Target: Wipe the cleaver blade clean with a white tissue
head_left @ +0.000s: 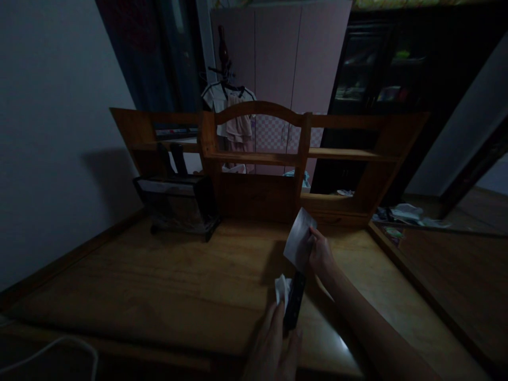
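Observation:
A cleaver (300, 241) with a broad grey blade and a black riveted handle is held tilted above the wooden desk, blade end away from me. My right hand (320, 256) grips the blade along its right edge, fingers closed on it. At the handle end, my left hand (273, 338) pinches a crumpled white tissue (282, 290) against the left side of the black handle. Part of the left fingers is in shadow, so how firmly they hold the handle is hard to see.
A dark knife holder (174, 203) with black-handled knives stands at the desk's back left. A wooden shelf unit (257, 157) runs along the back edge of the desk (159, 286). A white cable (75, 339) curves at the lower left. Clothes (234, 114) hang behind the shelf.

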Tool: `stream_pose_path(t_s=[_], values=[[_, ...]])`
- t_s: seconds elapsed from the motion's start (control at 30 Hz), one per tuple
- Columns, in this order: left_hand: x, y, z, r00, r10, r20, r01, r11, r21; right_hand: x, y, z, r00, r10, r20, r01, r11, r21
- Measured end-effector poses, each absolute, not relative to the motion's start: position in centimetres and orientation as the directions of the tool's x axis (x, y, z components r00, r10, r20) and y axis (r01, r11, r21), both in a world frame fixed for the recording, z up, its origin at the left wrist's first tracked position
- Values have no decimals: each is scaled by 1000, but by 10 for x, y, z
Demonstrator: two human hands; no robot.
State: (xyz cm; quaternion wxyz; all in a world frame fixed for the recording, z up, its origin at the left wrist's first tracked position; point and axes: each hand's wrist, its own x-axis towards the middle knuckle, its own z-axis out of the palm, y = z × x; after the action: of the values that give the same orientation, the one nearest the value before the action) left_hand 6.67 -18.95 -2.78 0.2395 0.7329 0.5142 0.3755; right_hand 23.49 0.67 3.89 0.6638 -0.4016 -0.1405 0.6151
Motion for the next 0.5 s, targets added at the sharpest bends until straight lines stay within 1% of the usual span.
stream_pose_path(t_s=[0.03, 0.1, 0.13, 0.17, 0.2, 0.3, 0.37, 0.4, 0.43, 0.5], values=[[66, -189, -21, 227, 941, 252, 555, -338, 760, 235, 6, 40, 192, 925, -329, -720, -95, -687], [66, -185, 0, 259, 961, 97, 525, -224, 821, 235, 4, 42, 172, 919, -355, -746, -114, -656], [68, -182, 12, 312, 949, 45, 484, -200, 852, 236, 3, 43, 166, 918, -360, -756, -116, -644], [70, -178, 23, 308, 951, 18, 436, -158, 886, 237, 3, 44, 162, 917, -364, -765, -116, -634], [72, -174, 33, 280, 960, -2, 360, -103, 927, 239, 2, 45, 155, 918, -366, -773, -118, -623], [81, -161, 45, 348, 931, -105, 102, 74, 992, 243, 1, 49, 117, 926, -360, -798, -128, -589], [88, -151, 42, 404, 897, -178, -90, 232, 968, 244, 0, 51, 95, 932, -350, -813, -130, -568], [92, -146, 39, 420, 884, -208, -200, 313, 928, 243, -1, 52, 93, 934, -346, -818, -127, -561], [96, -143, 36, 435, 869, -236, -307, 389, 868, 242, -2, 53, 94, 934, -344, -822, -122, -557], [101, -139, 31, 461, 847, -266, -459, 484, 745, 238, -4, 54, 103, 937, -334, -819, -110, -563]])
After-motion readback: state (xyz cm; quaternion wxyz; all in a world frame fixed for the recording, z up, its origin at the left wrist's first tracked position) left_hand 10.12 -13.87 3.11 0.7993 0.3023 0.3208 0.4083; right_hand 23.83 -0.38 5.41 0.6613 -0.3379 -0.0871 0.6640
